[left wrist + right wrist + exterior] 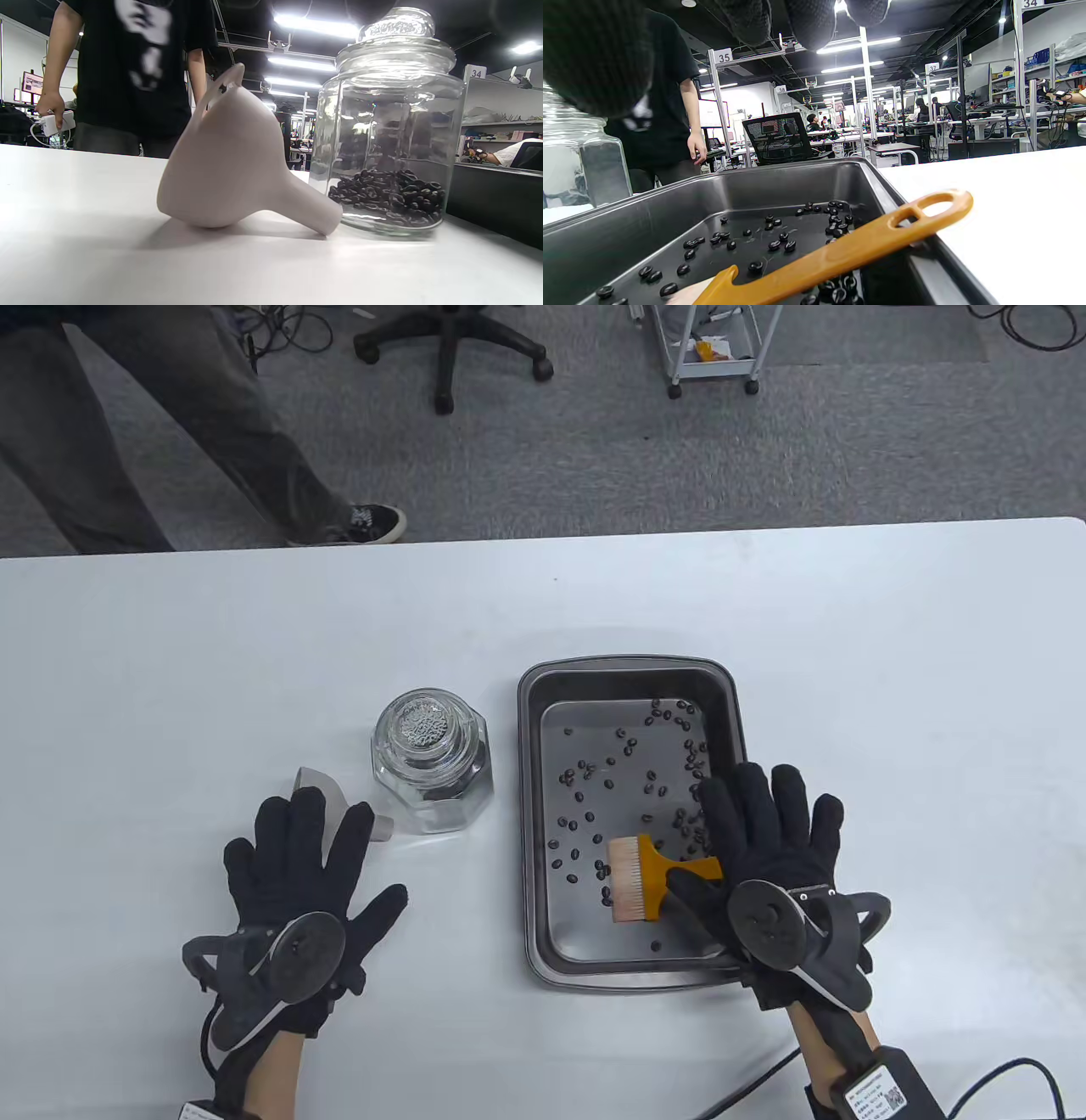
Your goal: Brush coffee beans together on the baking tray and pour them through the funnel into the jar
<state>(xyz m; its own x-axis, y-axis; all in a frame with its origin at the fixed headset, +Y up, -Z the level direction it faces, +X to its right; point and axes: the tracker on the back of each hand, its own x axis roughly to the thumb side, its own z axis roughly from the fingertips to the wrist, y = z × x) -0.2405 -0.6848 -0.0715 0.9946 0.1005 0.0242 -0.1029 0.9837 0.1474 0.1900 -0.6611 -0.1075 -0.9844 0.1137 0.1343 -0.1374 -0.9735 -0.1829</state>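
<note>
You have one baking tray (632, 672) on the white table (170, 645), with several dozen coffee beans (632, 746) scattered over its floor, too many and too small to count exactly, and one orange-handled brush (649, 875) lying in it, its handle propped on the tray's right rim. Your right hand (768, 857) hovers over that handle with fingers spread, gripping nothing. Your left hand (297, 865) rests flat and spread just beside one funnel (237, 165) on its side, spout touching one lidded glass jar (433, 763) with beans at its bottom.

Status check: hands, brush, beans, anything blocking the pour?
Both hands open: left hand over funnel, right hand over brush handle. Beans scattered in tray. Jar lid on.
</note>
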